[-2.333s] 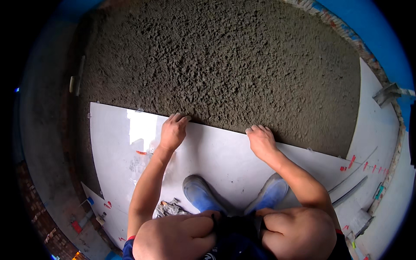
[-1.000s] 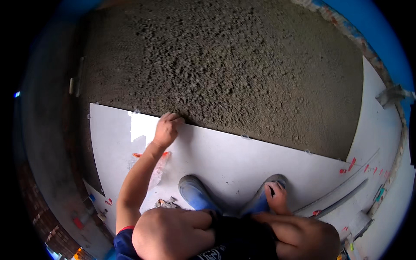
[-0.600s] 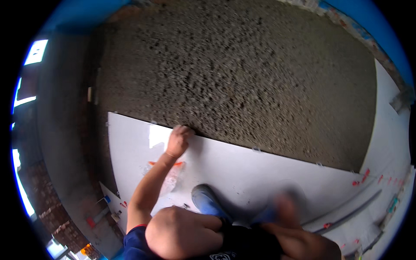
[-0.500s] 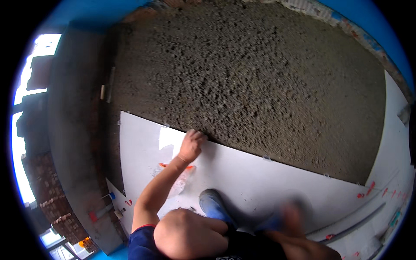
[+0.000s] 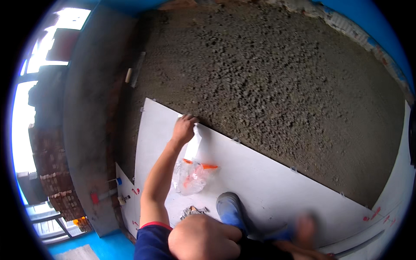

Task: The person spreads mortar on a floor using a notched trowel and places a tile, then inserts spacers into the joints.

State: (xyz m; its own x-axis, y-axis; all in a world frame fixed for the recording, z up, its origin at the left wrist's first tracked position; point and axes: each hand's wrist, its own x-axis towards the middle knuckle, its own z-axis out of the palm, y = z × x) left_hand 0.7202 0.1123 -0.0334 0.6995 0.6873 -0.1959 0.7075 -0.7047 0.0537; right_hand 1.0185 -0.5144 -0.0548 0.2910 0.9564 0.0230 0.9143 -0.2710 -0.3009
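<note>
My left hand [image 5: 185, 128] reaches to the far edge of a large white tile [image 5: 251, 173]. Its fingers are curled closed at that edge, and whatever they hold is hidden. Small clear clips, one of them a tile levelling clip [image 5: 235, 140], sit along the same edge to its right. Below the hand, a clear plastic bag [image 5: 193, 178] with orange bits lies on the tile. My right hand [image 5: 306, 229] is low beside my boots, smeared by motion, so its fingers cannot be made out.
Rough grey mortar [image 5: 268, 78] spreads beyond the tile. A trowel [image 5: 138, 69] with a pale handle lies on its left side. My blue boot [image 5: 230, 209] stands on the tile near a crumpled scrap [image 5: 193, 211]. Red wedges [image 5: 376, 211] lie at right; a grey wall [image 5: 86, 117] rises at left.
My left hand has moved left along the tile edge, and a clear clip now shows where it was. The view has shifted. My right hand stays low and blurred.
</note>
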